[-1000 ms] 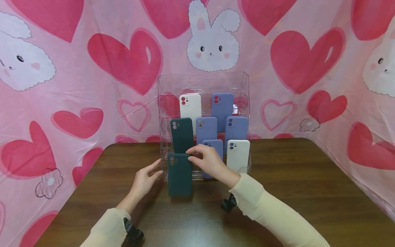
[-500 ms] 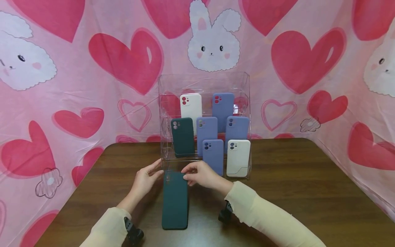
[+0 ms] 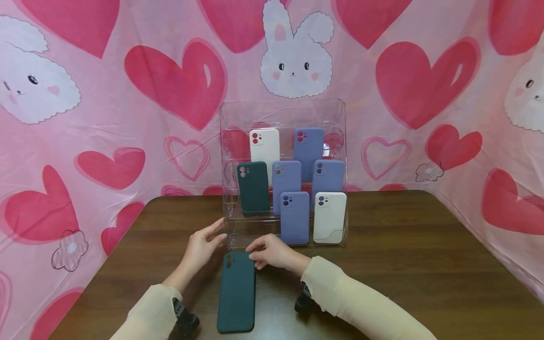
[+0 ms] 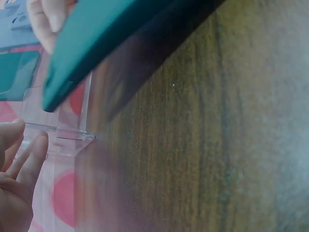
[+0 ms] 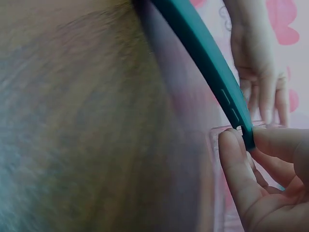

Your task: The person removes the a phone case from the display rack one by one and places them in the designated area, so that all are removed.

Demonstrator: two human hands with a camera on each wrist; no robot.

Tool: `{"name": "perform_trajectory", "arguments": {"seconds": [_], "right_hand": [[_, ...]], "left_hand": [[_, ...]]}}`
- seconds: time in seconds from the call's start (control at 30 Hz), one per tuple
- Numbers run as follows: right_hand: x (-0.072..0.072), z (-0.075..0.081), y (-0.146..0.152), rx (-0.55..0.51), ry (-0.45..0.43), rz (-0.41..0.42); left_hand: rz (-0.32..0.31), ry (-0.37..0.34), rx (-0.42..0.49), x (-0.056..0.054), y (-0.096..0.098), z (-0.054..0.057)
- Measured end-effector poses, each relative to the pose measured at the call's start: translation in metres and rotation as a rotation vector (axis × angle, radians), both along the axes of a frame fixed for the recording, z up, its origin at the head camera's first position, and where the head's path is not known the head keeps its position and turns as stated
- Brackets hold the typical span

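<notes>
My right hand (image 3: 272, 252) pinches the top right corner of a dark green phone case (image 3: 236, 295) between thumb and fingers. The case is tilted, held off the wood in front of the stand, its camera cutout at the upper left. In the right wrist view the thumb and finger grip its thin edge near the button cutouts (image 5: 231, 108). A clear tiered display stand (image 3: 282, 111) stands at the back of the table. At its lower left edge my left hand (image 3: 199, 245) rests, fingers extended against the clear plastic.
On the stand are several more cases: a white one (image 3: 264, 151) and a blue one (image 3: 309, 153) on top, a dark green one (image 3: 253, 189) mid-left, and a lower white one (image 3: 329, 217). Behind the brown table (image 3: 408, 264) hangs a pink heart-print cloth (image 3: 297, 28).
My right hand has drawn the dark green case out from the stand's lower left, down toward me, and it leans flatter. The left hand has stayed at the stand's edge.
</notes>
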State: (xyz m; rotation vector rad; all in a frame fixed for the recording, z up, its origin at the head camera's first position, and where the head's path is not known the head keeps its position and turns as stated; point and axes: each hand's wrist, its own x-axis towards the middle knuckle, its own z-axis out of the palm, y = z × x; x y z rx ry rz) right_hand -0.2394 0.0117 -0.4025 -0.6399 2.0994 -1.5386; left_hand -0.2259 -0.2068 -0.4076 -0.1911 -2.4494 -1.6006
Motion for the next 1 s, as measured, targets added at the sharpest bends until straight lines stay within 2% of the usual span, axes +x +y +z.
{"name": "perform_trajectory", "arguments": {"seconds": [0.13, 0.33, 0.6, 1.0], "right_hand": [[0.000, -0.008, -0.003, 0.027, -0.030, -0.015], [0.000, -0.014, -0.006, 0.070, -0.021, -0.027], [0.001, -0.015, -0.009, 0.111, -0.007, -0.041], [0.002, -0.014, -0.007, 0.115, -0.026, -0.034]], "left_hand": [[-0.001, -0.016, 0.007, 0.000, 0.000, 0.000], [-0.003, -0.020, 0.014, 0.000, 0.000, 0.000], [-0.005, -0.029, 0.018, 0.001, 0.000, 0.001], [0.002, -0.015, -0.005, 0.001, 0.000, 0.000]]}}
